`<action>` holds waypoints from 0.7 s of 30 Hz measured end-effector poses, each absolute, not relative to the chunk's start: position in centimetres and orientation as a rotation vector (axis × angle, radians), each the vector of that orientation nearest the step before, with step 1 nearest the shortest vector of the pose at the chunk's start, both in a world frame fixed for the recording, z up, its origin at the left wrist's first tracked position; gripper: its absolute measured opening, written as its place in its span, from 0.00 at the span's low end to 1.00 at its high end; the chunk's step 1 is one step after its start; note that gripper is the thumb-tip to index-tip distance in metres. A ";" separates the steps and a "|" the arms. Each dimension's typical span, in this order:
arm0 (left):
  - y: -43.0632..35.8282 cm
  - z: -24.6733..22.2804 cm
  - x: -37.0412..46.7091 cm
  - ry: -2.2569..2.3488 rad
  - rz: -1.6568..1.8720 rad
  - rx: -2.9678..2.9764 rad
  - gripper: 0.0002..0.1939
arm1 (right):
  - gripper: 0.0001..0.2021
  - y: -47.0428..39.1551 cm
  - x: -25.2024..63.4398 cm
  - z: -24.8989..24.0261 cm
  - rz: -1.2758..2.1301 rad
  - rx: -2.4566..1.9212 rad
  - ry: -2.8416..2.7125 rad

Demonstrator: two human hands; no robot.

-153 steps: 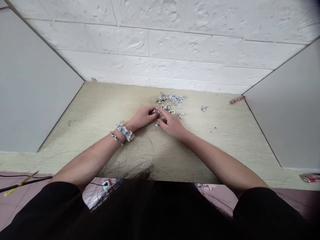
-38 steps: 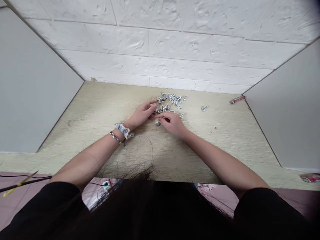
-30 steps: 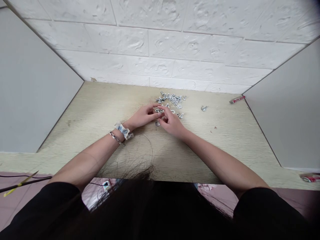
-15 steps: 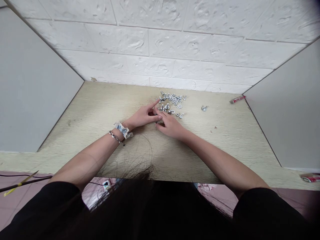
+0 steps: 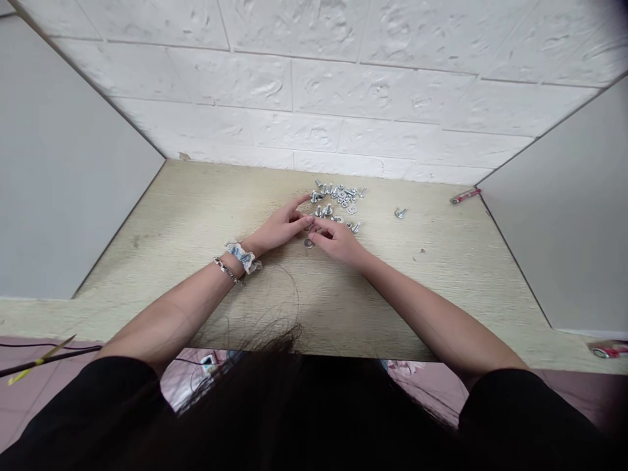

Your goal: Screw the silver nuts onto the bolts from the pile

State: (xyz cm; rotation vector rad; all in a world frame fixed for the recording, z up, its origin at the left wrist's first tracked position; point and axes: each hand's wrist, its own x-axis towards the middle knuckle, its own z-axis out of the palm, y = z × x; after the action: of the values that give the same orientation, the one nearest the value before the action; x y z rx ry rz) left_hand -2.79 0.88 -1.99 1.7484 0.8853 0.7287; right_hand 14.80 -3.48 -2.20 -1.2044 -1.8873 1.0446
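My left hand and my right hand meet just in front of a loose pile of silvery bolts, nuts and washers. The left index finger stretches toward a bolt at the pile's edge, while the thumb bends in against the right fingertips. A small metal piece seems to be between the fingertips of both hands, mostly hidden. Right thumb and fingers are drawn together. Flat on the table below the right thumb lies a washer. Another bolt lies beyond the right knuckles.
One bolt with a washer lies apart to the right on the wooden table. A red object rests by the right grey panel. A white brick-pattern wall closes the back; another grey panel stands left.
My right fingers have shifted up and off the washer, which now shows in full. The left thumb has moved slightly up and left. The pile looks the same.
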 end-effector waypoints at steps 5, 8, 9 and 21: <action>0.7 -1.8 -2.8 0.984 0.727 1.776 0.36 | 0.15 -3.2 14.8 -2.4 1.130 -1.181 -1.719; 0.6 -1.4 -2.7 1.003 0.721 1.772 0.35 | 0.08 -3.0 14.8 -2.8 1.093 -1.191 -1.649; 0.5 -1.2 -2.7 0.999 0.714 1.774 0.34 | 0.08 -2.9 14.8 -2.9 1.076 -1.201 -1.629; 0.5 -1.1 -3.1 0.835 0.586 1.820 0.31 | 0.12 -3.8 14.7 -2.2 0.924 -1.209 -1.911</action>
State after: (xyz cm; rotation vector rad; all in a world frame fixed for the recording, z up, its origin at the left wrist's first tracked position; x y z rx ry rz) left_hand -3.13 0.47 -1.14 1.8196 0.8348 0.5863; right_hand 14.67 -3.79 -2.20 -1.2095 -1.9110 0.9241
